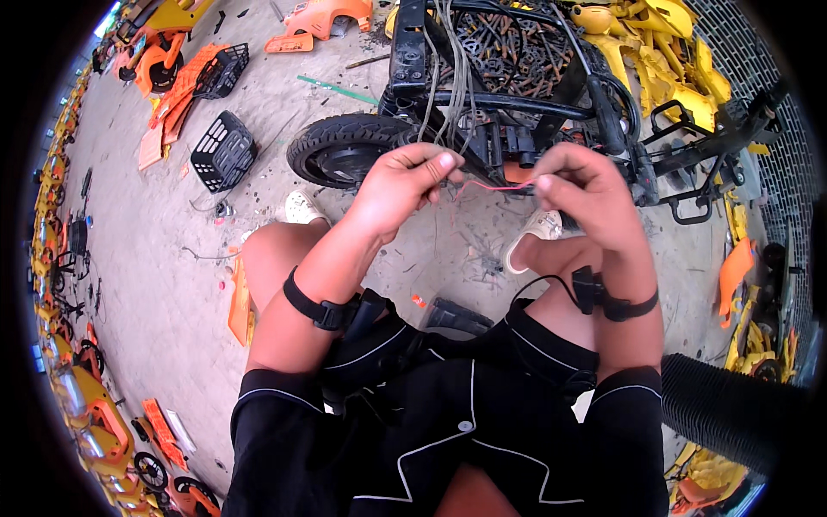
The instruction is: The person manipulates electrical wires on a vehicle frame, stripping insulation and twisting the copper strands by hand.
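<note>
At the near side of a black metal frame, both forearms reach forward, the left hand closed on something unclear, the right hand pinching a thin pink wire that runs crosswise between them, its left end near the left fingertips.

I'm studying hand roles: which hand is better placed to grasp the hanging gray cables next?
Probably the left hand: it is beside the gray cables, whereas the right hand is farther away, pinching the pink wire.
</note>
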A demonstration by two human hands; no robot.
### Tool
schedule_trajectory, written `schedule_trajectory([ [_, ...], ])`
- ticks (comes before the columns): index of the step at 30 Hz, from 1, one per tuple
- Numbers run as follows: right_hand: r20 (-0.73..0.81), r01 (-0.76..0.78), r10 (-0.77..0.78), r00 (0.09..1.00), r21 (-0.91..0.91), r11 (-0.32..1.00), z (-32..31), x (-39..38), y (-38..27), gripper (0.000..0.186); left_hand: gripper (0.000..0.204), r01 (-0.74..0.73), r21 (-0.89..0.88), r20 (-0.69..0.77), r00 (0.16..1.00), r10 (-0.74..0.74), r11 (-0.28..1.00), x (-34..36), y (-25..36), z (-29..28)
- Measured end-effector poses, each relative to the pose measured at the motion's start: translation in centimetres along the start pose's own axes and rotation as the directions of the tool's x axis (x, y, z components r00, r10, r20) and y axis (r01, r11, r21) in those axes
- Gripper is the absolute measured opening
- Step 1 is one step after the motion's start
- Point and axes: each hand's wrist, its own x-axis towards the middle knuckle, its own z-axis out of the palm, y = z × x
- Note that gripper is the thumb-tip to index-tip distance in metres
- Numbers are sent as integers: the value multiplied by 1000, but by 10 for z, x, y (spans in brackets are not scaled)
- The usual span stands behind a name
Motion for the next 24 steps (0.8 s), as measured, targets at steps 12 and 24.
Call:
schedule_trajectory([
  [12,-455,239,-228,861,-33,970,-159,-193,-69,16,21,-61,-65,-150,987,51,996,-11,-2,-35],
  [24,-972,351,43,232,125,928,-435,-590,-73,30,22,-83,9,-242,967,83,997,-9,-7,-53],
])
